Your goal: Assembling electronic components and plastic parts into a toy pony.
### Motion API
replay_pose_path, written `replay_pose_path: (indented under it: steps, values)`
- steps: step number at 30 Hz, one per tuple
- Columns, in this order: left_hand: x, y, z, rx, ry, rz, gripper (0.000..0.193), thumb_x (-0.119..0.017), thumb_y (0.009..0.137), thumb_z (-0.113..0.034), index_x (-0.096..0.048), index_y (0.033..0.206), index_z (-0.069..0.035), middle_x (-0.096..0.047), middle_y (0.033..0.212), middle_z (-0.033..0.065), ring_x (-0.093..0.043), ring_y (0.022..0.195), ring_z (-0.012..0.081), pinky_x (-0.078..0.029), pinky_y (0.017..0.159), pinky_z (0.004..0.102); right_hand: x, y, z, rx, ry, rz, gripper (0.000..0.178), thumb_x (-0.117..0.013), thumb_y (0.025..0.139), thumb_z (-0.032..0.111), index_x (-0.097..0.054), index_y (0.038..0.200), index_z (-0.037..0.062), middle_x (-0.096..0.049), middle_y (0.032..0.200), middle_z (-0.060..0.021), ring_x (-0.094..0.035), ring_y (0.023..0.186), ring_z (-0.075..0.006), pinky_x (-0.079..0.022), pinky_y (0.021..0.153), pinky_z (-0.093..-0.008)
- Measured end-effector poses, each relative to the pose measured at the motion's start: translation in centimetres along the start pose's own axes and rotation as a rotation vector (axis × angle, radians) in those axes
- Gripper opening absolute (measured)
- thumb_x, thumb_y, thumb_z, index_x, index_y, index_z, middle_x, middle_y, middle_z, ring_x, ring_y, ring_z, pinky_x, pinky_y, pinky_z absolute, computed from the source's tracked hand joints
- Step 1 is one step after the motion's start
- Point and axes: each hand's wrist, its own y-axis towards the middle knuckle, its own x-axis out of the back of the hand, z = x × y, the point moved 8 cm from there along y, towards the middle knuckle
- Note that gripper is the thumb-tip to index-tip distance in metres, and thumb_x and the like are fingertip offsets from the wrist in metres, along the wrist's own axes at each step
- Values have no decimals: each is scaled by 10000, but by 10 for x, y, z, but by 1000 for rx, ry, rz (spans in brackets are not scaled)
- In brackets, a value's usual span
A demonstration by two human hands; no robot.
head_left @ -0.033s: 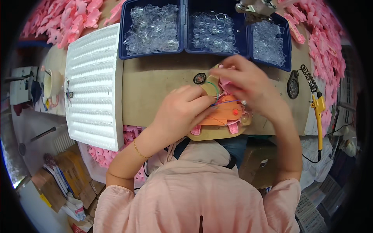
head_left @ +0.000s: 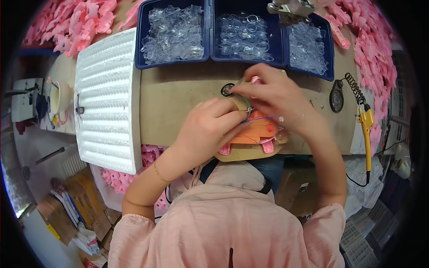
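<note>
Three dark-blue plastic bins (head_left: 173, 65) of small clear plastic pieces (head_left: 174, 35) close off the far side of the brown tabletop (head_left: 172, 98). At the near edge, the orange-and-pink plastic toy body (head_left: 259, 133) lies on a flat tan board (head_left: 241, 155), which juts slightly past that edge towards the lap. Left of it, the left hand (head_left: 208, 123) has thumb and forefinger drawn narrow on thin green and blue wires (head_left: 264, 118). The right hand (head_left: 272, 91) reaches over the toy's far part, fingertips by a round black speaker disc (head_left: 227, 90); whether they grip it I cannot tell. Bare tabletop opens leftwards to the edge of the white ribbed foam tray (head_left: 107, 107), and a narrower strip separates hands from bins. Rightwards there is room up to the yellow-handled soldering iron (head_left: 366, 123), near the right edge.
</note>
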Motion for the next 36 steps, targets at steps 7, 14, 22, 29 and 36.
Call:
replay_pose_path:
  steps: [7,14,22,29,36]
  values:
    - [-10,-7,38,535,-464,146,164,-632,791,-129,-646,884,6,-563,785,84,-554,698,193,-443,635,292,39,-21,29,186,-341,-213,179,-659,659,82,-598,823,42,-547,864,-72,-535,817,-218,-418,678,-317]
    - [-8,-4,37,511,-443,168,181,-631,809,-136,-652,899,19,-547,744,62,-537,643,138,-433,601,265,-5,-62,-39,-798,1047,126,143,-580,852,130,-562,898,-4,-542,723,-3,-520,579,-57,-411,511,-188]
    - [-8,-6,32,385,-357,31,176,-653,795,-119,-656,902,21,-558,743,65,-540,639,134,-425,586,250,21,-43,-9,-71,-281,-356,249,-697,727,140,-621,948,53,-590,815,-41,-569,720,-181,-433,656,-304]
    - [-12,-7,40,442,-455,93,191,-662,791,-125,-659,921,15,-565,740,64,-546,647,126,-432,593,250,15,-42,-3,96,-361,-188,252,-681,706,121,-644,952,84,-576,936,-89,-557,843,-220,-408,781,-347]
    - [-13,-7,40,450,-525,125,193,-641,808,-122,-656,946,13,-603,790,59,-573,695,98,-456,627,230,11,-28,-15,-161,12,-20,153,-643,702,39,-563,830,12,-520,877,-110,-538,797,-291,-436,708,-360]
